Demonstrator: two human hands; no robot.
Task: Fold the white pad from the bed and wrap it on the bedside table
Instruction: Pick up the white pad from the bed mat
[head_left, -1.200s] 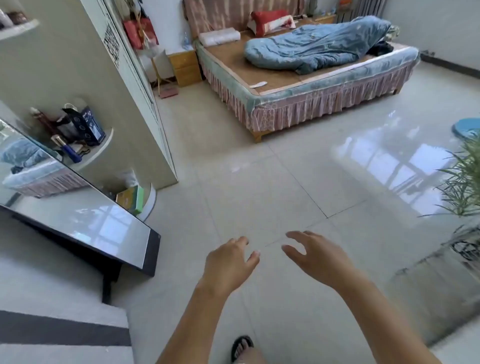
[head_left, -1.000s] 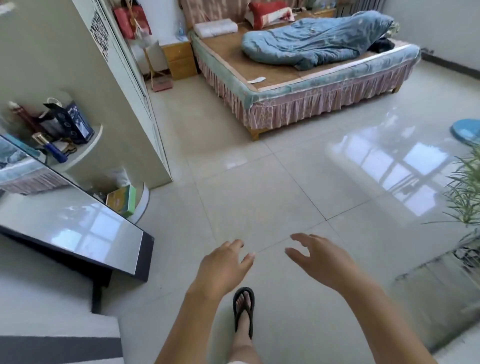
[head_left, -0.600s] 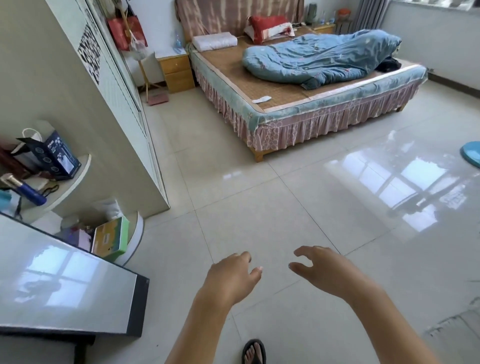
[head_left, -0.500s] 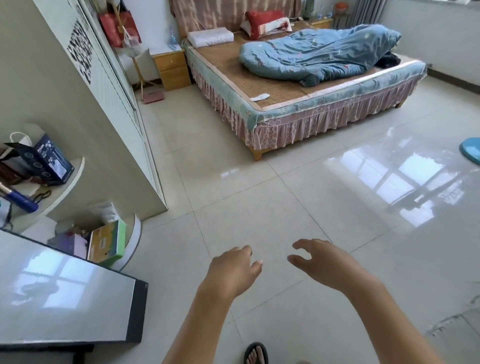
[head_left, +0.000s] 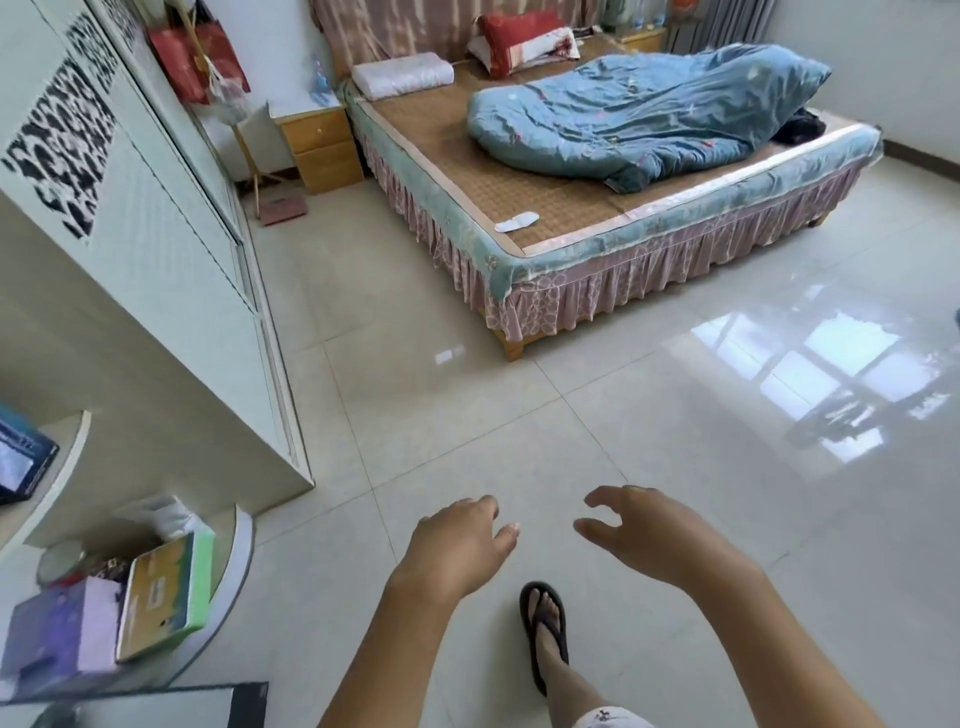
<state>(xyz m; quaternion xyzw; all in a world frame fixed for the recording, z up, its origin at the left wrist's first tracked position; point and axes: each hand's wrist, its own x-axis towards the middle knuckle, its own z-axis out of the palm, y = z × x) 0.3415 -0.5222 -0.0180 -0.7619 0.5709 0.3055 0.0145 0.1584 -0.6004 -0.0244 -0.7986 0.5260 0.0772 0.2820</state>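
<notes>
Both hands hang out in front of the body, low over the pale tiled floor (head_left: 675, 415), and neither has hold of anything. The left hand (head_left: 457, 545) is palm down with its fingers loosely curled and slightly spread. The right hand (head_left: 649, 535) is also loosely open, the fingers bent and the thumb held apart from them. Below and between the two forearms, one foot in a black flip-flop (head_left: 543, 631) stands on the tiles.

The bed (head_left: 675, 234) is well apart from the hands, across the room at the upper right. It has a woven mat on top and a pink frilled skirt round its sides. The white pad (head_left: 517, 222) lies flat on the mat near the corner of the bed closest to the camera, just inside the edge. A crumpled blue quilt (head_left: 639, 111) covers much of the far side of the bed. At the head end lie a rolled white pillow (head_left: 402, 78) and a red pillow (head_left: 524, 34).

The bedside bench (head_left: 322, 143), a small wooden cabinet with drawers, stands just beside the head of the bed on its left. A tall white wardrobe (head_left: 145, 249) runs along the left side of the room. At the lower left a curved shelf (head_left: 241, 545) carries a green and yellow box (head_left: 166, 597) among other small items.
</notes>
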